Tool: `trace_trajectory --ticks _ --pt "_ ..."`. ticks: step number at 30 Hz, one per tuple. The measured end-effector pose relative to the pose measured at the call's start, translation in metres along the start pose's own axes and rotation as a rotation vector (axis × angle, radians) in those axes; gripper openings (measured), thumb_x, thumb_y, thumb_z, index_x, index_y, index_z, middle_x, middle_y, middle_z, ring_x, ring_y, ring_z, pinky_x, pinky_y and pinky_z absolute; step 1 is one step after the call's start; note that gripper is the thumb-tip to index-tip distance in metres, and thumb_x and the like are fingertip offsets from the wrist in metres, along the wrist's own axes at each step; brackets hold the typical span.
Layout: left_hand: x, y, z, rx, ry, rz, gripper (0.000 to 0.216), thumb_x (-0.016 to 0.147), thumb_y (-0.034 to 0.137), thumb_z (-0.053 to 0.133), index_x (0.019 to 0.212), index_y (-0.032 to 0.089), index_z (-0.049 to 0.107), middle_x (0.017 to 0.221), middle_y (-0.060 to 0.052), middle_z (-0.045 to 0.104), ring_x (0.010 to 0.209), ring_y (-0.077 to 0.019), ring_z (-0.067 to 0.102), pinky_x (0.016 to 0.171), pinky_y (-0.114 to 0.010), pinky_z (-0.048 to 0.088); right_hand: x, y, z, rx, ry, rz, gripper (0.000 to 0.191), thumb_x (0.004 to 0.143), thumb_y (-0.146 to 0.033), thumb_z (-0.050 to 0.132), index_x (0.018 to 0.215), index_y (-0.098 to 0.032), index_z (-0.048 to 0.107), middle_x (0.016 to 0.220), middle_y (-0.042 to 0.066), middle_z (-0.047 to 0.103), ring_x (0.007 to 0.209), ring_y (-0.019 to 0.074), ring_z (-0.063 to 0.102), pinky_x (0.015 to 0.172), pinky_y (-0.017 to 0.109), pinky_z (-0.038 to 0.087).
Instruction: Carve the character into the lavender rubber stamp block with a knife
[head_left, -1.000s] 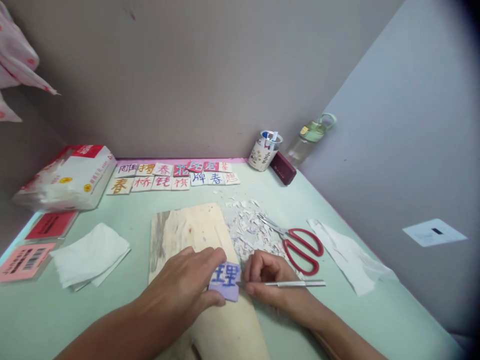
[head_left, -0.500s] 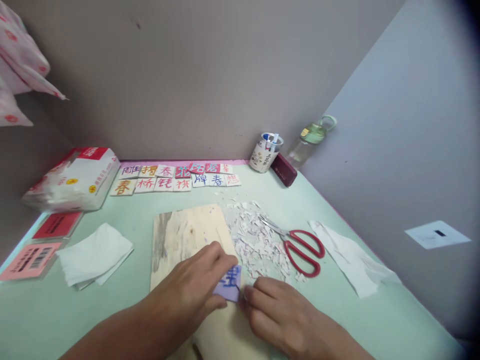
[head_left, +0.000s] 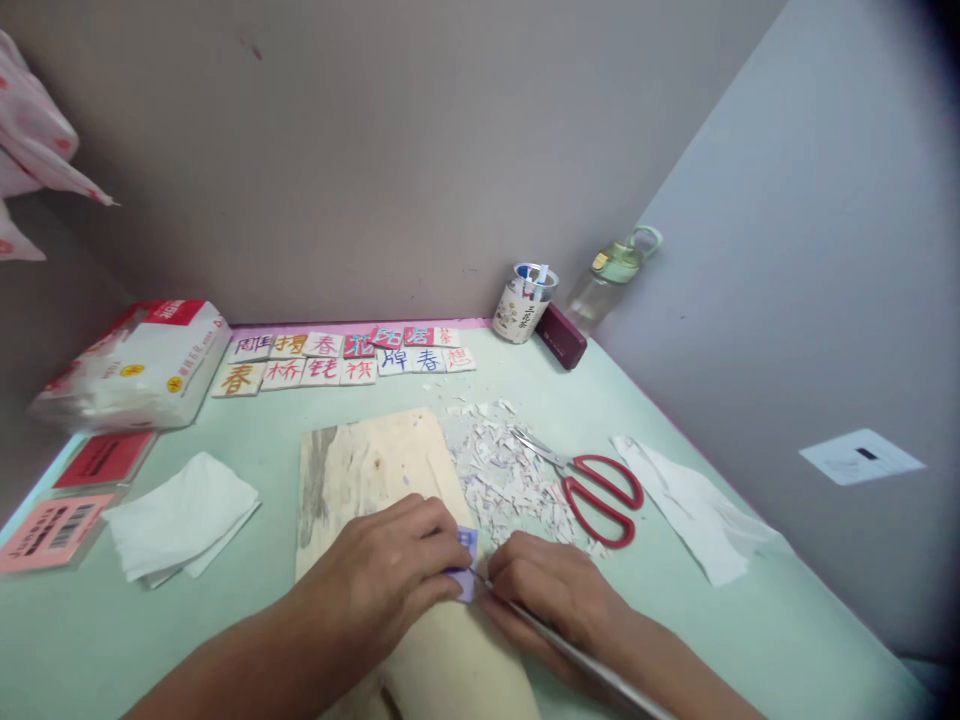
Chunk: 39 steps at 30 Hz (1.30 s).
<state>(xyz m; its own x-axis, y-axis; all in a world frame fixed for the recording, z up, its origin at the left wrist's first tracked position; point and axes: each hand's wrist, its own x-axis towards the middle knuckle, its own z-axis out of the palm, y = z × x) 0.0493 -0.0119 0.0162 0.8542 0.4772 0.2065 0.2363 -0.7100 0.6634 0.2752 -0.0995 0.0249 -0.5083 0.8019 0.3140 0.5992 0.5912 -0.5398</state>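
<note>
My left hand [head_left: 409,560] holds a small purple tile [head_left: 466,585] with blue brush-like marks down on a pale wooden board [head_left: 375,450]. The fingers cover most of the tile, and its right edge shows. In my closed right hand [head_left: 540,580] is a carving knife [head_left: 570,650] with a slim metal shaft. Its thin tip meets the tile's right part, close to my left fingertips. Pale scraps [head_left: 502,470] lie scattered right of the board, and red-handled scissors [head_left: 600,490] rest on their edge.
Two rows of character tiles [head_left: 322,372] line the back. A tissue pack [head_left: 165,360] stands left, above red and pink cards [head_left: 56,530] and a folded tissue [head_left: 180,515]. A pen jar [head_left: 521,308], maroon box [head_left: 562,337] and bottle [head_left: 600,290] stand back right; another tissue [head_left: 690,510] lies right.
The knife's shaft has swung into plain view below my right hand. My left fingers have shifted over the tile and cover more of its marks. The whole view has moved slightly.
</note>
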Motion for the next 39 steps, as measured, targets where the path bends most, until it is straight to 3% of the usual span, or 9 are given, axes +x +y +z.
trace_trajectory --ticks 5,8,12,16,21,28,35,37,39 --pt "0.000 0.002 0.009 0.011 0.088 -0.029 0.018 0.101 0.013 0.052 0.093 0.022 0.065 0.089 0.001 0.062 0.084 -0.0164 0.059 0.073 -0.027 0.045 0.002 0.000 -0.020 0.299 0.077 0.430 0.032 0.096 -0.050 0.065 0.085 -0.020 0.069 0.066 -0.001 0.061 0.057 0.0124 0.055 0.051 0.024 0.039" --pt "0.001 0.004 0.015 0.019 0.149 -0.045 0.019 0.100 0.012 0.051 0.088 0.021 0.063 0.086 0.001 0.060 0.081 -0.0161 0.058 0.071 -0.027 0.044 0.002 0.001 -0.025 0.400 0.147 0.587 0.036 0.095 -0.055 0.064 0.093 -0.021 0.074 0.063 -0.002 0.061 0.050 0.0116 0.053 0.046 0.023 0.038" --pt "0.002 0.007 0.016 0.143 0.174 -0.007 0.023 0.102 0.013 0.047 0.083 0.020 0.059 0.082 0.000 0.059 0.074 -0.0171 0.056 0.067 -0.029 0.044 0.003 0.000 -0.013 0.251 0.180 0.468 0.028 0.095 -0.049 0.067 0.099 -0.021 0.069 0.083 0.002 0.068 0.072 0.0171 0.064 0.066 0.028 0.050" --pt "0.002 0.007 0.022 0.317 0.255 0.098 0.024 0.101 0.010 0.042 0.083 0.018 0.056 0.079 -0.002 0.056 0.070 -0.0189 0.052 0.063 -0.031 0.043 0.004 -0.005 0.008 0.141 0.122 0.295 0.048 0.091 -0.053 0.071 0.125 -0.022 0.055 0.109 0.008 0.066 0.098 0.0248 0.064 0.085 0.037 0.053" --pt "0.002 0.012 0.031 0.483 0.348 0.205 0.027 0.095 0.001 0.035 0.087 0.015 0.057 0.078 -0.006 0.053 0.071 -0.0220 0.043 0.063 -0.035 0.039 0.006 -0.012 0.023 0.019 0.167 0.233 0.030 0.102 -0.042 0.057 0.122 -0.021 0.050 0.102 0.008 0.064 0.090 0.0249 0.061 0.078 0.038 0.052" --pt "0.002 0.021 0.030 0.681 0.373 0.191 0.026 0.087 -0.002 0.036 0.093 0.014 0.056 0.079 -0.007 0.052 0.074 -0.0232 0.043 0.072 -0.038 0.039 0.008 -0.016 0.024 -0.073 0.226 0.184 0.026 0.105 -0.041 0.052 0.120 -0.019 0.050 0.092 0.006 0.062 0.082 0.0229 0.057 0.072 0.035 0.049" --pt "-0.005 0.026 0.049 0.456 0.321 0.203 0.023 0.094 0.004 0.035 0.087 0.021 0.048 0.076 -0.004 0.058 0.070 -0.0212 0.051 0.067 -0.035 0.041 0.008 -0.011 0.026 -0.100 0.311 0.179 0.017 0.106 -0.031 0.047 0.113 -0.018 0.053 0.087 0.006 0.060 0.078 0.0224 0.056 0.068 0.033 0.047" --pt "-0.004 0.024 0.043 0.304 0.298 0.189 0.025 0.100 0.010 0.031 0.086 0.022 0.048 0.078 -0.003 0.059 0.071 -0.0201 0.053 0.066 -0.033 0.042 0.007 -0.009 0.027 -0.080 0.315 0.185 0.019 0.106 -0.035 0.048 0.112 -0.019 0.054 0.087 0.006 0.061 0.078 0.0223 0.057 0.067 0.033 0.047" --pt "-0.003 0.020 0.027 0.050 0.287 0.022 0.025 0.103 0.018 0.030 0.089 0.022 0.049 0.084 -0.002 0.059 0.076 -0.0188 0.055 0.068 -0.032 0.043 0.007 -0.007 0.027 -0.065 0.306 0.195 0.027 0.104 -0.045 0.052 0.113 -0.020 0.054 0.090 0.006 0.062 0.080 0.0225 0.057 0.069 0.033 0.048"
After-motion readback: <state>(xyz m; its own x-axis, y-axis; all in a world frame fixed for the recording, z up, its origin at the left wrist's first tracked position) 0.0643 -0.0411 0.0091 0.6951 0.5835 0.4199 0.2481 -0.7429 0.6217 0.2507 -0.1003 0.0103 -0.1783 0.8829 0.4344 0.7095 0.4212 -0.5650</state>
